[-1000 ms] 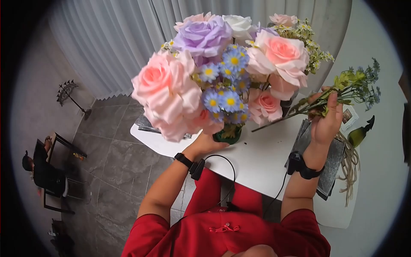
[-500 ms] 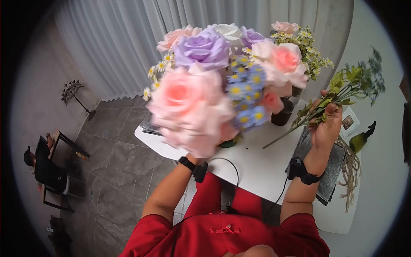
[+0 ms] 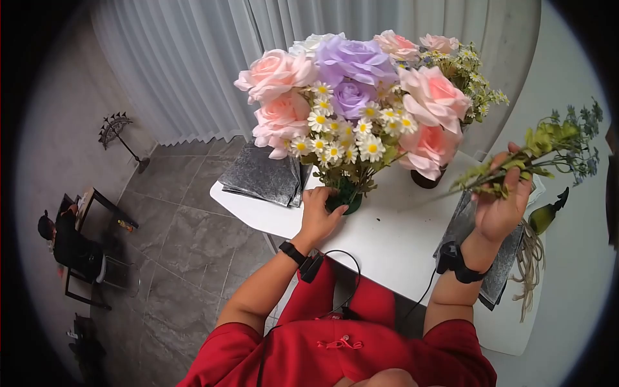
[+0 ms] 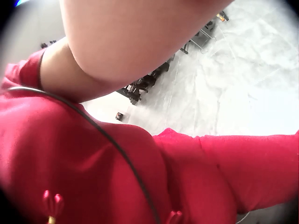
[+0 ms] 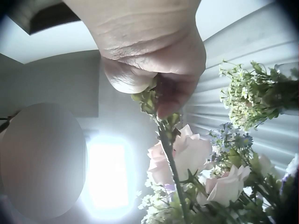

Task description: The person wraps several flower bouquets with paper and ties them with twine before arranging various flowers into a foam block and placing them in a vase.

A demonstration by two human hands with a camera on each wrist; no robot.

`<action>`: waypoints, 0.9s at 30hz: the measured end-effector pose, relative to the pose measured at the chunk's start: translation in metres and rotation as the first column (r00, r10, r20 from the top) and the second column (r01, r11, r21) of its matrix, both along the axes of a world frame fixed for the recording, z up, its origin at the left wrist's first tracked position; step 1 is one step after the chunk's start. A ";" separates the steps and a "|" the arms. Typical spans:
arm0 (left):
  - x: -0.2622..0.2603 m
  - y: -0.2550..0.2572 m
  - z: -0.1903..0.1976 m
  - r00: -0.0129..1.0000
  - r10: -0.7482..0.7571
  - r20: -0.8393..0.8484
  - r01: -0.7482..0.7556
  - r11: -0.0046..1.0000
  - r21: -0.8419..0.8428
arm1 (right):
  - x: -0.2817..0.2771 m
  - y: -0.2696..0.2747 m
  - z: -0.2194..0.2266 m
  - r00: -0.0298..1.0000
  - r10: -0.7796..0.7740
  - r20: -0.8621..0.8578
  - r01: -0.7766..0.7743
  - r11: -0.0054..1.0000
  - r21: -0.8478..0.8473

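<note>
A large bouquet of pink, purple and white roses (image 3: 354, 61) with white daisies (image 3: 332, 132) stands in a small green vase (image 3: 351, 205) on the white table. My left hand (image 3: 318, 216) grips the vase's near left side, with the thumb along its front. Out to the right, my right hand (image 3: 500, 206) pinches a leafy spray of small blue flowers (image 3: 577, 145) between thumb and fingers. Its bare stem (image 5: 170, 161) points down past the roses in the right wrist view. The left wrist view shows only my arm and red clothing, with the hand hidden.
Grey sheets (image 3: 261, 177) are stacked at the table's (image 3: 380, 251) left, and more grey sheets (image 3: 500, 264) lie under my right forearm. A dark pot (image 3: 425, 179) stands behind the bouquet. Beige strands (image 3: 530, 271) and a green bottle-shaped object (image 3: 546, 216) lie right. A person (image 3: 71, 238) sits far left.
The bouquet has turned, bringing the daisies and purple roses to the front in place of the blue flowers and large pink rose. My right hand has shifted slightly right and down with the spray.
</note>
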State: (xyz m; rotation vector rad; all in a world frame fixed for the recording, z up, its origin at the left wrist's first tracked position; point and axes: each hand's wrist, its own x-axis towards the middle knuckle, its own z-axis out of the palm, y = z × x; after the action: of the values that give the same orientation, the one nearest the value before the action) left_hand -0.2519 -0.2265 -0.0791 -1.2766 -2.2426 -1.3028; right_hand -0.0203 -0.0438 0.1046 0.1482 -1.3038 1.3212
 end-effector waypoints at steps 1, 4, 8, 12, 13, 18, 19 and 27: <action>0.001 0.002 0.000 1.000 0.016 0.026 -0.016 1.000 0.000 | 0.002 -0.004 -0.001 0.997 0.048 -0.059 -0.046 0.998 0.035; -0.004 0.010 -0.004 0.998 0.027 0.056 -0.027 1.000 0.008 | -0.012 -0.021 -0.010 0.999 0.051 -0.007 -0.050 0.997 0.056; -0.008 0.018 -0.010 0.999 0.018 0.051 -0.021 0.998 0.066 | -0.052 -0.042 -0.040 0.965 -0.116 0.234 0.077 0.983 0.168; -0.010 0.018 -0.012 0.999 0.014 0.046 -0.017 0.997 0.080 | -0.089 -0.047 -0.058 0.892 -0.436 0.121 0.241 0.684 0.688; -0.010 0.017 -0.011 0.998 0.009 0.056 -0.014 0.996 0.084 | -0.093 -0.050 -0.062 0.893 -0.433 0.126 0.237 0.688 0.686; -0.008 0.018 -0.011 0.998 0.010 0.068 -0.016 0.996 0.091 | -0.111 -0.048 -0.087 0.864 -0.417 0.283 0.159 0.758 0.633; -0.009 0.018 -0.012 0.998 0.007 0.056 -0.012 0.995 0.103 | -0.115 -0.048 -0.092 0.841 -0.469 0.268 0.195 0.726 0.660; -0.009 0.018 -0.011 0.994 -0.017 0.106 0.006 0.994 0.105 | -0.130 -0.049 -0.097 0.818 -0.530 0.223 0.306 0.729 0.612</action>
State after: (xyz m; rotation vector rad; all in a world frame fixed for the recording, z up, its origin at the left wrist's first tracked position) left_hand -0.2605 -0.2088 -0.0897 -1.2124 -2.2071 -1.5049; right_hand -0.1507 -0.0930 0.0071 -0.0256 -1.9095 0.5485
